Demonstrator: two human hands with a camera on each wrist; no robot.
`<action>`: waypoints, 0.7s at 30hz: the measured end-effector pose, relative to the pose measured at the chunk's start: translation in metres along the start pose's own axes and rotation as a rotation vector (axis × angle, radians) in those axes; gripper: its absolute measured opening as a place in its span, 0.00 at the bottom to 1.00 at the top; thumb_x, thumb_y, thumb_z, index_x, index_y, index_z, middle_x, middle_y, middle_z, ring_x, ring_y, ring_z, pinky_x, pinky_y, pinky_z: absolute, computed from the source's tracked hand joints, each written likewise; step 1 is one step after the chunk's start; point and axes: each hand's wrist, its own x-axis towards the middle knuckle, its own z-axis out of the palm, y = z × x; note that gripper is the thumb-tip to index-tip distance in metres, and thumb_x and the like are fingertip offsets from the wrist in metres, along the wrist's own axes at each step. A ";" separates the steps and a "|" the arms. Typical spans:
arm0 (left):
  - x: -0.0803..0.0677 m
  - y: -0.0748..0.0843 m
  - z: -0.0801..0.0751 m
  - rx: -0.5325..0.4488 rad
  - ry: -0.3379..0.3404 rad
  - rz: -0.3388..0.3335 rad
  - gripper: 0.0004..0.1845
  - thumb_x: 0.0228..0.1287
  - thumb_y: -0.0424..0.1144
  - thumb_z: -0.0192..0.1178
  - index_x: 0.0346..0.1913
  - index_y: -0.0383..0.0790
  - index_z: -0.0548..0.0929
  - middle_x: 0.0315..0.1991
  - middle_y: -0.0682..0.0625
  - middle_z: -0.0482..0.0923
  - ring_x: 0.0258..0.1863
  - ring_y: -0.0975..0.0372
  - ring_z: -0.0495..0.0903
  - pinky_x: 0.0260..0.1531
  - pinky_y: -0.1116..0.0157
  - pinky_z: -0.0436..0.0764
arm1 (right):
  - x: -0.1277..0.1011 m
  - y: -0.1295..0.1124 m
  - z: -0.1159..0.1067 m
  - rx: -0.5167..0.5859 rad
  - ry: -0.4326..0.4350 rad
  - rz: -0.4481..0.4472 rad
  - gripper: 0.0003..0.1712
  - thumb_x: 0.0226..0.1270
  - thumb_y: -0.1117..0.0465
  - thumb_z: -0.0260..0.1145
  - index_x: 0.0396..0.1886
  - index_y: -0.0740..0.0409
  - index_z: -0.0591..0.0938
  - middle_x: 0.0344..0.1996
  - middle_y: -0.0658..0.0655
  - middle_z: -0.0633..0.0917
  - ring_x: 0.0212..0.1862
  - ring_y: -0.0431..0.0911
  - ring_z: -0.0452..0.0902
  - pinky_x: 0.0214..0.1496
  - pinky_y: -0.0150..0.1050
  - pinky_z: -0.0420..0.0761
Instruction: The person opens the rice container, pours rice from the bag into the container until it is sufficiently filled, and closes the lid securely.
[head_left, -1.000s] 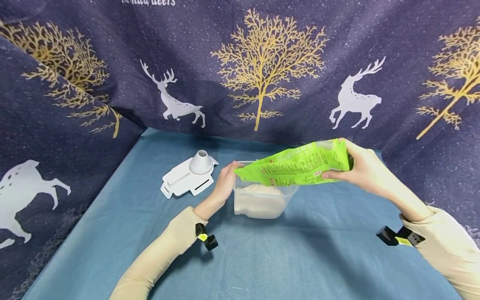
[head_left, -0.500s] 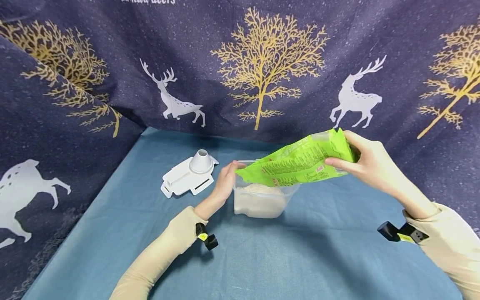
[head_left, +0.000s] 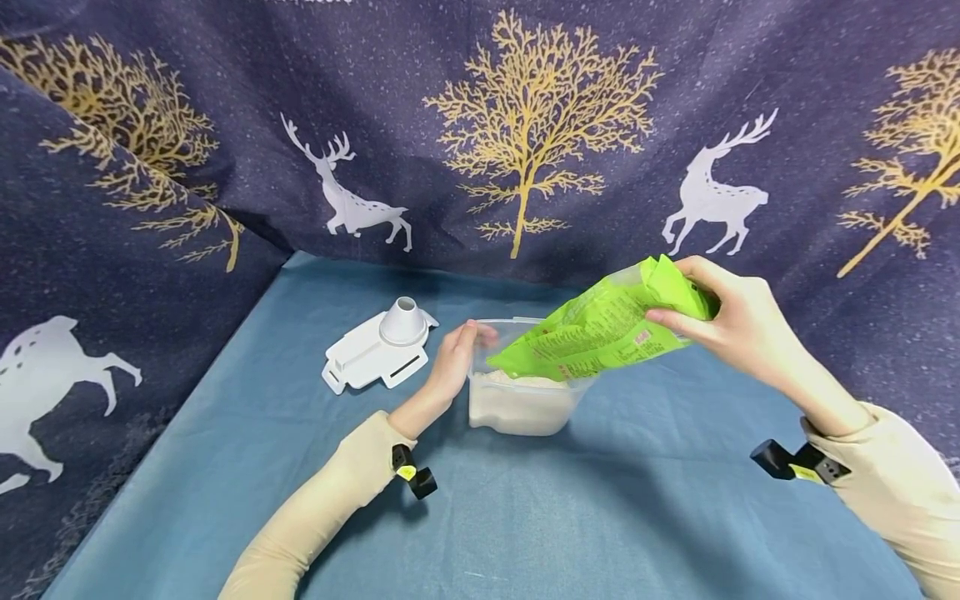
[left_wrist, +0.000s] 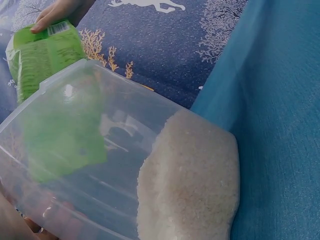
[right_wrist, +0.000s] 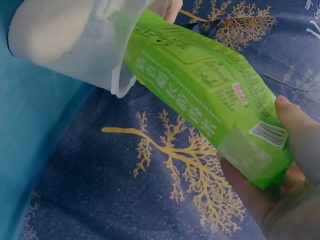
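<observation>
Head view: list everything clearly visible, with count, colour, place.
Cloth: one, blue, underneath
Container: one, clear, on cloth
Bag: one, green, tilted into container
Grains: one heap, white, inside container
Flat piece: one, white, left of container
Cone: one, white, atop that piece
Backdrop: one, navy, behind
Deer: three, white, on backdrop
Trees: three, gold, on backdrop
Sleeves: two, cream, forearms
Wrist cameras: two, black, on sleeves
Left grip: one, holding container
Right grip: one, holding bag

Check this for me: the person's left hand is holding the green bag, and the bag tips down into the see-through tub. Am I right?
Not quite: the right hand holds the green bag, as the head view shows. The bag does tip down into the see-through tub.
</observation>
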 end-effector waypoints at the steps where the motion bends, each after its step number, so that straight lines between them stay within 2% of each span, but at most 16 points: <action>1: 0.000 0.000 0.000 0.001 -0.002 0.001 0.27 0.80 0.42 0.33 0.45 0.26 0.80 0.43 0.32 0.82 0.47 0.45 0.81 0.56 0.53 0.76 | 0.000 0.000 0.000 -0.001 0.012 -0.006 0.25 0.42 0.64 0.80 0.44 0.54 0.82 0.22 0.45 0.72 0.22 0.31 0.60 0.26 0.24 0.60; 9: 0.000 0.001 0.000 0.028 0.000 -0.012 0.27 0.80 0.43 0.33 0.45 0.27 0.80 0.47 0.33 0.81 0.52 0.46 0.79 0.59 0.52 0.74 | 0.004 -0.003 0.003 0.010 0.085 -0.058 0.24 0.45 0.63 0.79 0.44 0.58 0.83 0.26 0.46 0.78 0.24 0.30 0.61 0.27 0.23 0.61; 14: 0.000 0.001 -0.001 0.048 0.001 -0.036 0.26 0.79 0.43 0.33 0.47 0.28 0.81 0.50 0.35 0.81 0.55 0.47 0.78 0.60 0.51 0.73 | 0.005 -0.005 0.004 0.005 0.130 -0.068 0.21 0.51 0.56 0.77 0.43 0.59 0.83 0.26 0.50 0.80 0.24 0.29 0.61 0.26 0.26 0.62; 19: 0.000 0.001 -0.001 0.060 0.008 -0.048 0.26 0.79 0.43 0.33 0.50 0.28 0.80 0.48 0.34 0.82 0.50 0.45 0.81 0.59 0.50 0.73 | 0.007 -0.008 0.004 -0.022 0.169 -0.091 0.21 0.55 0.51 0.74 0.42 0.62 0.83 0.24 0.53 0.80 0.23 0.29 0.58 0.24 0.27 0.59; 21: 0.000 0.001 -0.001 0.057 0.008 -0.057 0.26 0.79 0.44 0.34 0.51 0.30 0.80 0.46 0.34 0.83 0.48 0.45 0.82 0.59 0.51 0.73 | 0.008 -0.010 0.003 -0.030 0.171 -0.106 0.21 0.53 0.54 0.76 0.43 0.62 0.83 0.24 0.54 0.81 0.23 0.29 0.59 0.24 0.27 0.59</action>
